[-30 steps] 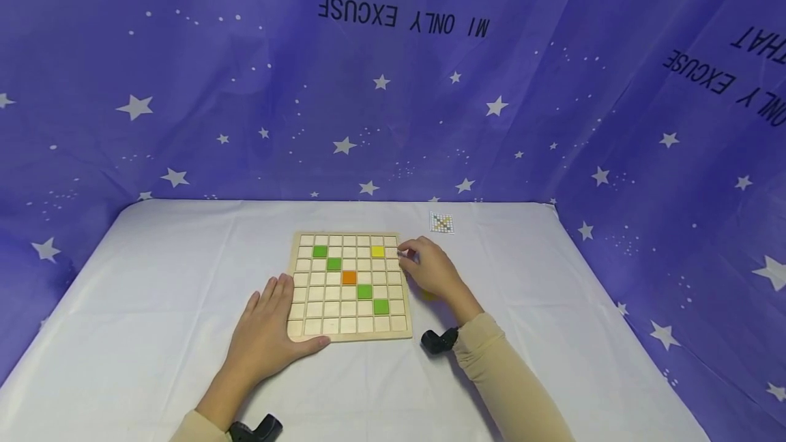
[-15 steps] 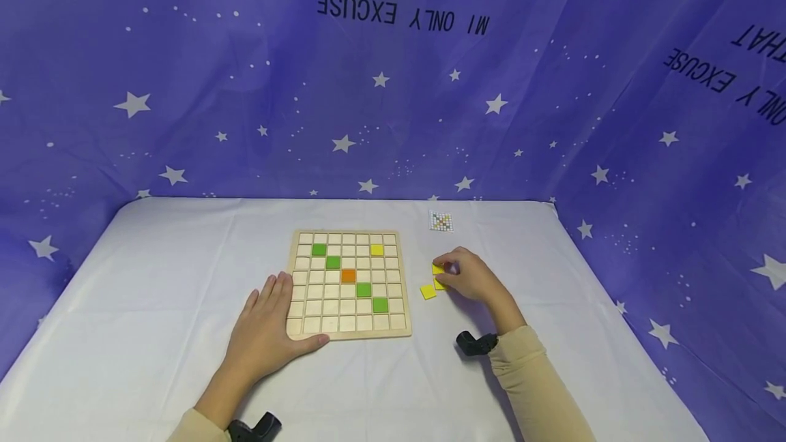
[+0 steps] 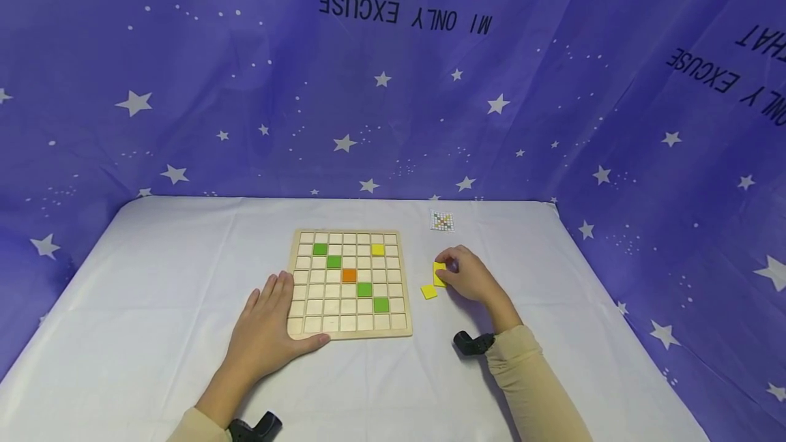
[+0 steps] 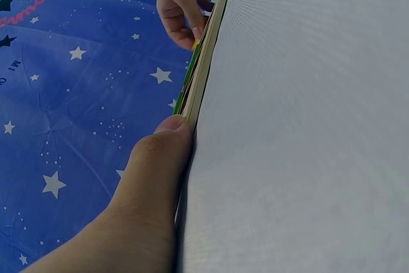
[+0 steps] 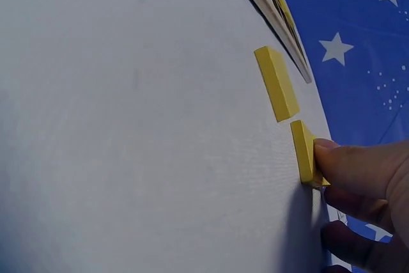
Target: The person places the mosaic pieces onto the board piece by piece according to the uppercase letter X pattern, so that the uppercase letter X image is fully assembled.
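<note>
A square wooden grid board (image 3: pixel 329 324) lies on the table, with green tiles (image 3: pixel 365 290), one orange tile (image 3: pixel 349 275) and one yellow tile (image 3: pixel 378 249) in its cells. My left hand (image 3: pixel 260 333) rests along the board's left edge, fingers extended, its thumb on the near edge. Right of the board, my right hand (image 3: pixel 473 278) pinches a yellow square tile (image 5: pixel 305 155) between thumb and fingers, low over the table. More yellow shows just behind it, partly hidden by the fingers. Another loose yellow tile (image 3: pixel 428 291) lies flat between that hand and the board.
A small card (image 3: pixel 441 222) printed with a coloured grid lies beyond the right hand. White cloth (image 3: pixel 184 278) covers the table. A purple curtain (image 3: pixel 276 121) with stars hangs behind and at the sides. Each wrist carries a black camera (image 3: pixel 473 343).
My right hand has moved from the board's right edge to the loose yellow tiles. Two of these have come together at its fingertips. The left hand stays put.
</note>
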A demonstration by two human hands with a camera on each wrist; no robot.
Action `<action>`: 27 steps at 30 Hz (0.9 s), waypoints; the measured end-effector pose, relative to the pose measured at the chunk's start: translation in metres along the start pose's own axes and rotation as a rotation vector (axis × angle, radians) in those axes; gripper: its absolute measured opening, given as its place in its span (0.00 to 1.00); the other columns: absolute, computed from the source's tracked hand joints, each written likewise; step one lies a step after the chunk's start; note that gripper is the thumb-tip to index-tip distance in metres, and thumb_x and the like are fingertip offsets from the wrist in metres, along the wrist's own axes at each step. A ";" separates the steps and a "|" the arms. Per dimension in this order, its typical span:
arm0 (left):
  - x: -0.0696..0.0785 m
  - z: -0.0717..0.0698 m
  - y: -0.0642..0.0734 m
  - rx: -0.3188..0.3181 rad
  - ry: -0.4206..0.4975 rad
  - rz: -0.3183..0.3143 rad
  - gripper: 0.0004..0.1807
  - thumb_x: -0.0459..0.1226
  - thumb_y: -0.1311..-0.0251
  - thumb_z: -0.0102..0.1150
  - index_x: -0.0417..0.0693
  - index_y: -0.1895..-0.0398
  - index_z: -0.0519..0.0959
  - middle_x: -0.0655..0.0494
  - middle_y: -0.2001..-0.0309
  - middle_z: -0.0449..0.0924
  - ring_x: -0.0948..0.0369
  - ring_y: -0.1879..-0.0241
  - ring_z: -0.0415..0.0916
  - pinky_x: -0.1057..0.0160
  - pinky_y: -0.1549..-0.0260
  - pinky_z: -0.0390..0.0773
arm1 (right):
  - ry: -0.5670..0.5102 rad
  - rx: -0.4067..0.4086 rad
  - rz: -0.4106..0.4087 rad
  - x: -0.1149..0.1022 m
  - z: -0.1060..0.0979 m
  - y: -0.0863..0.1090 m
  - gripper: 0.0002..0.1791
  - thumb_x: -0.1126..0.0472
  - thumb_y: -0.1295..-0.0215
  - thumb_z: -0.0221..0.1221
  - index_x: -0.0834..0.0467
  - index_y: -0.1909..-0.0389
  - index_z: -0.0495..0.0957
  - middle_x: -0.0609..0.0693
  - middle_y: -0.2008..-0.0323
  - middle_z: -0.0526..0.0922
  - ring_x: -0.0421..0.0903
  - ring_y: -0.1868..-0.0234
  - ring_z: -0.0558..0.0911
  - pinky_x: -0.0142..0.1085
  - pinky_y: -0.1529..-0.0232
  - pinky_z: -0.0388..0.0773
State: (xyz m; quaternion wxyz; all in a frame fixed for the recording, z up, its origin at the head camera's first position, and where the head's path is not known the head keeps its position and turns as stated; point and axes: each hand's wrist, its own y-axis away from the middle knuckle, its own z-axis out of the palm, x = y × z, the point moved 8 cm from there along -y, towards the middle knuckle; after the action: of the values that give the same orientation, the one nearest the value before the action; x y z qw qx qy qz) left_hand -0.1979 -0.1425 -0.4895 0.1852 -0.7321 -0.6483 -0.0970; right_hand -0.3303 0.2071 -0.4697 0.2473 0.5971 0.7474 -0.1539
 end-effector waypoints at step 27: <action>-0.001 0.001 -0.001 0.013 0.003 0.002 0.75 0.81 0.63 0.55 0.32 0.24 0.52 0.37 0.23 0.53 0.41 0.23 0.49 0.39 0.26 0.49 | -0.131 0.031 -0.218 -0.117 0.063 -0.031 0.06 0.55 0.33 0.64 0.46 0.57 0.79 0.40 0.67 0.81 0.40 0.68 0.77 0.34 0.64 0.76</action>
State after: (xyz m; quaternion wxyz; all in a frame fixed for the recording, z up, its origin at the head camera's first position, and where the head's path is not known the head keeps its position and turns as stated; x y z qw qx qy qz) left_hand -0.1987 -0.1430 -0.4906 0.1909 -0.7316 -0.6478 -0.0938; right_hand -0.3298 0.0706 -0.4593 0.2678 0.5047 0.7878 -0.2301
